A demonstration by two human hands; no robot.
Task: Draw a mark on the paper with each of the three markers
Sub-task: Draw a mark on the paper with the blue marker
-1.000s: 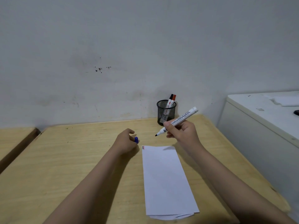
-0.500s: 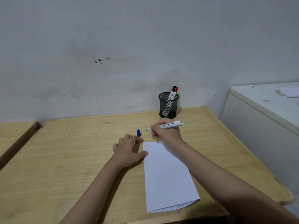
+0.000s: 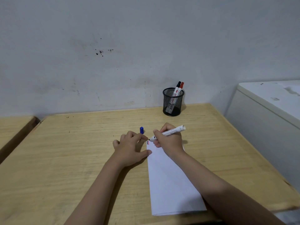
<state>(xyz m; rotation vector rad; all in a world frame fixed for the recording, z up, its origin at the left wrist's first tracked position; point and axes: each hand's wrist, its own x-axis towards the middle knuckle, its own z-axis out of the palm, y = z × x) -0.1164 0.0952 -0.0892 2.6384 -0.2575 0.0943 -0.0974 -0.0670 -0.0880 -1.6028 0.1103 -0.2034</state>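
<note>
A white sheet of paper [image 3: 168,181] lies lengthwise on the wooden desk [image 3: 68,156], with a short red and a short black mark at its far left corner. My right hand [image 3: 169,141] grips an uncapped white marker [image 3: 172,132], tip down at that corner next to the marks. My left hand [image 3: 130,147] rests on the desk, thumb and fingertips touching the paper's left edge. A blue cap [image 3: 141,130] stands on the desk just beyond my left fingers. A black-capped marker [image 3: 177,87] and a red-capped marker [image 3: 181,87] stand in a black mesh cup [image 3: 173,101].
The mesh cup stands at the back of the desk near the grey wall. A white cabinet [image 3: 266,114] stands beside the desk's right edge. A second wooden desk [image 3: 13,127] lies to the left across a narrow gap.
My right hand has come down from mid-air and brought the marker tip to the paper's far corner. My left hand set the blue cap on the desk and moved onto the paper's edge.
</note>
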